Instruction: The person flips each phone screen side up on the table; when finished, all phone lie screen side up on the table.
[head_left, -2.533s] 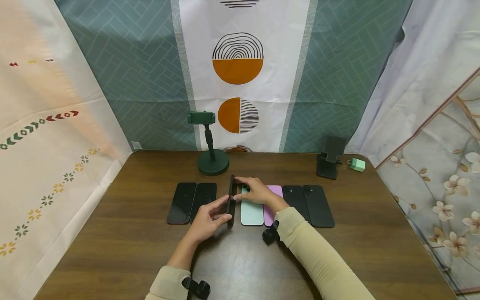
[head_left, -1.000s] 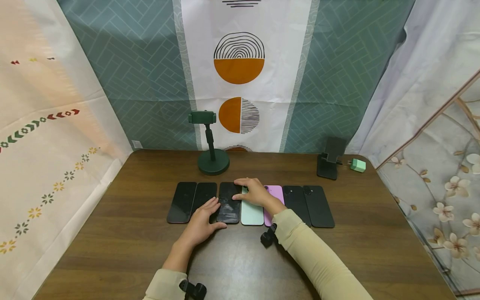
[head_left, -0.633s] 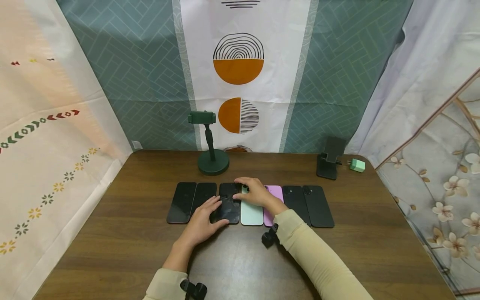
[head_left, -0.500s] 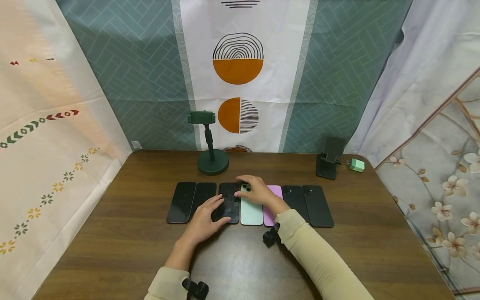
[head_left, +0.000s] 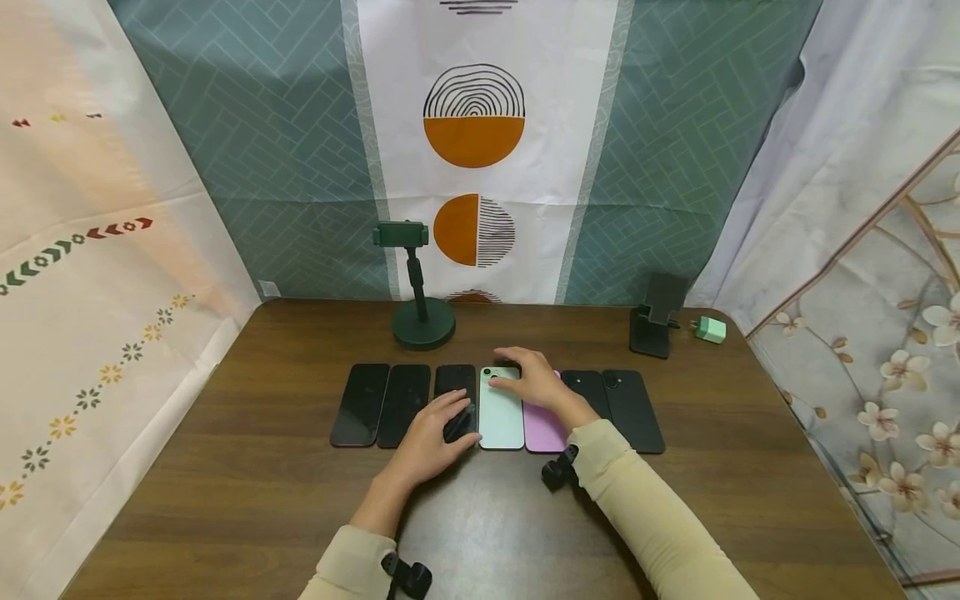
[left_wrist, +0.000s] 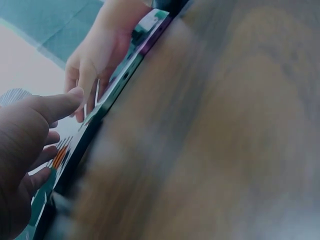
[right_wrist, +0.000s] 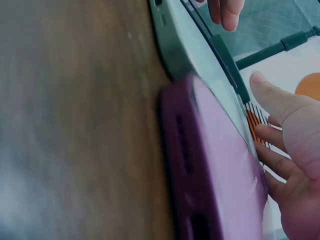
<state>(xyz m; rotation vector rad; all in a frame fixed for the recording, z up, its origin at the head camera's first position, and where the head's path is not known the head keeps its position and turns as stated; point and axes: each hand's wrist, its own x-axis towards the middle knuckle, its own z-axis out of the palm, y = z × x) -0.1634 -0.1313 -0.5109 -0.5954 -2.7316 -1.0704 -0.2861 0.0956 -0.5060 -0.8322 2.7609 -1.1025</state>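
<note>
A row of phones lies flat on the table. Third from the left is a black phone (head_left: 454, 377), its screen up; my left hand (head_left: 429, 442) is over its lower part, fingers loosely spread, thumb pointing toward the mint-green phone (head_left: 501, 425). That mint phone lies back up, camera at its top. Above its upper right and the upper pink phone (head_left: 544, 429) is my right hand (head_left: 536, 382), thumb and fingers apart. In the right wrist view the pink phone (right_wrist: 225, 165) shows its lower edge, with nothing gripped in the right hand (right_wrist: 300, 150).
Two black phones (head_left: 360, 407) lie at the row's left end, screens up. At the right end are two dark phones (head_left: 636, 412), backs up. Behind the row stand a green phone stand (head_left: 423, 323) and a black stand (head_left: 652, 332) beside a mint charger plug (head_left: 710, 330).
The third black phone, held on its edge between both hands at first, was laid flat. Both hands have since shifted right, the right one leaving its edge and moving over the mint and pink phones.
</note>
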